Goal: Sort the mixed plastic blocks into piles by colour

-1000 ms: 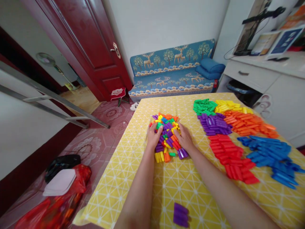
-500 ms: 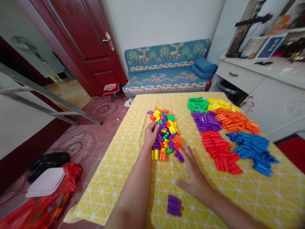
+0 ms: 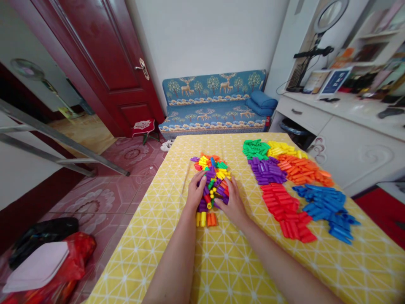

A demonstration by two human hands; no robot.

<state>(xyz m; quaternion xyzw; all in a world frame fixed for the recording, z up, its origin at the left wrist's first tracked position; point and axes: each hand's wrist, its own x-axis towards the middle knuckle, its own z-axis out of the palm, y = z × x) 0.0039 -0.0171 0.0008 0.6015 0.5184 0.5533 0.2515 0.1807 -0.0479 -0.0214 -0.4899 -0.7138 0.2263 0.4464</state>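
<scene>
A mixed pile of small plastic tube pieces (image 3: 212, 185) in purple, yellow, red, orange, green and blue lies on the table between my hands. My left hand (image 3: 193, 192) rests against the pile's left side, fingers apart and curved over some purple pieces. On the pile's right side is my right hand (image 3: 234, 206), fingers spread and touching the pieces; its fingertips partly hide what lies under them. Neither hand visibly grips a single piece. Two yellow tubes (image 3: 200, 219) and an orange pair (image 3: 211, 219) lie at the pile's near edge.
Sorted heaps stand on the right: green (image 3: 255, 150), yellow (image 3: 284, 149), purple (image 3: 267, 171), orange (image 3: 303, 169), red (image 3: 286, 209) and blue (image 3: 329, 207). A yellow patterned cloth (image 3: 152, 219) covers the table. Beyond are a blue sofa (image 3: 215, 112) and a white cabinet (image 3: 354, 139).
My right hand has moved left onto the pile's right side. The purple tubes that lay near the table's front no longer show there. The view has tilted up slightly; my left hand stays at the pile.
</scene>
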